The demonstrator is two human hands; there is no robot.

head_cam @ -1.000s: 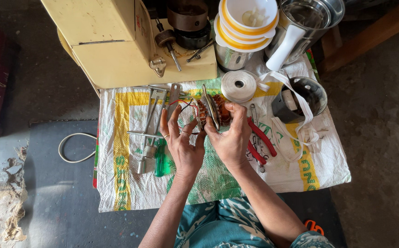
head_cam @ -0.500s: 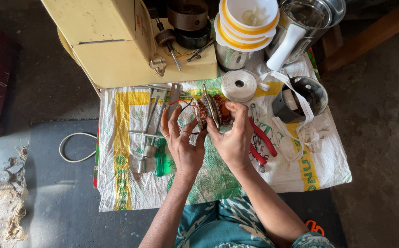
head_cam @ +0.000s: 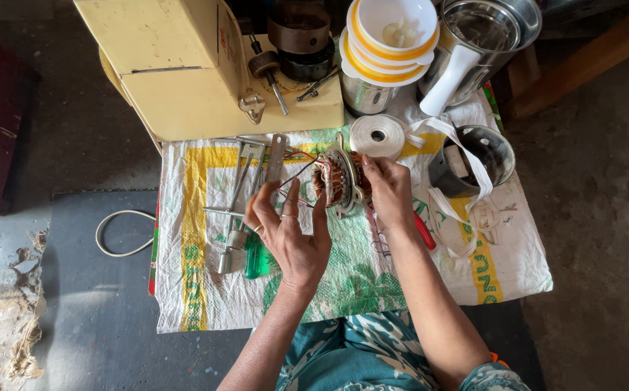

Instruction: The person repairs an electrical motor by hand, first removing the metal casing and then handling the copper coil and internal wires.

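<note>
A copper-wound motor stator (head_cam: 337, 181), near the woven mat's (head_cam: 206, 304) far edge, is being gripped by the right hand (head_cam: 390, 192); the left hand (head_cam: 292, 232), fingers now spread, is being drawn back, leaving its wires free.

Copper-brown motor winding (head_cam: 332, 181), green-yellow printed white sack (head_cam: 343, 275), white tape roll (head_cam: 377, 136)
</note>
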